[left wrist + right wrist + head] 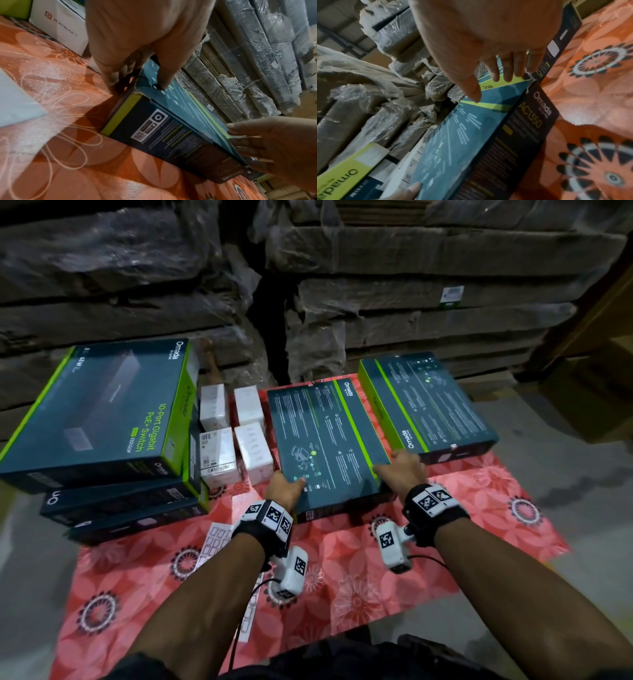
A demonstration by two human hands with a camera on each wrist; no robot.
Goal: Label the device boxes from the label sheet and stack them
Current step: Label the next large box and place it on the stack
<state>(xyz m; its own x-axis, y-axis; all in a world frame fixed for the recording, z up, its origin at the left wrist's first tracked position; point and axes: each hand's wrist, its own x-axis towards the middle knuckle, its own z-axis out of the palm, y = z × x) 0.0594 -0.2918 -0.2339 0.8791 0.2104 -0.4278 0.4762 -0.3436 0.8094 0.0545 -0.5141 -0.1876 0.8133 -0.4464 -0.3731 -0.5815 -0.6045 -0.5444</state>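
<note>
A flat teal device box (pixel 325 446) with a green stripe lies printed side up on the red floral mat (pixel 342 570). My left hand (pixel 291 482) grips its near left corner, thumb (pixel 163 81) on top and fingers down the side. My right hand (pixel 394 465) holds the near right corner, thumb (pixel 474 94) on the top face and fingers at the edge beside a second teal box (pixel 428 405). The label sheet (pixel 216 541) lies on the mat by my left wrist. No label shows on the top of the box I hold.
A stack of three larger teal boxes (pixel 102 419) stands at the left. Several small white boxes (pixel 236 433) sit between the stack and the held box. Plastic-wrapped flattened cartons (pixel 411 302) form a wall behind. A strip of label backing (pixel 250 618) lies near my left forearm.
</note>
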